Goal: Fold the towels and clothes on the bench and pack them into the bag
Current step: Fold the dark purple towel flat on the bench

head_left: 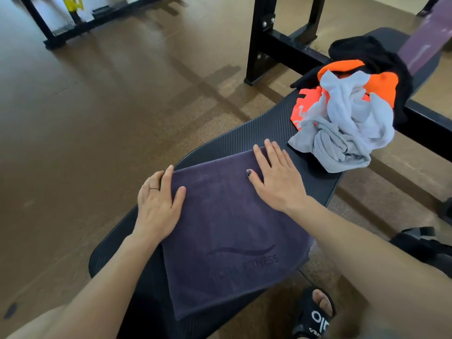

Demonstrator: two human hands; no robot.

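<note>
Both hands (159,204) (276,174) flat on purple towel (232,236), bench (244,138).

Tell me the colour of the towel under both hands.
Dark purple towel with a tone-on-tone logo, seen in the head view.

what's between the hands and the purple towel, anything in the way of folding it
Nothing visible. The left hand and right hand both lie flat on the purple towel, spread on the bench. The pile of grey, orange and black clothes sits farther along the bench, clear of the towel. No bag can be clearly made out.
</note>
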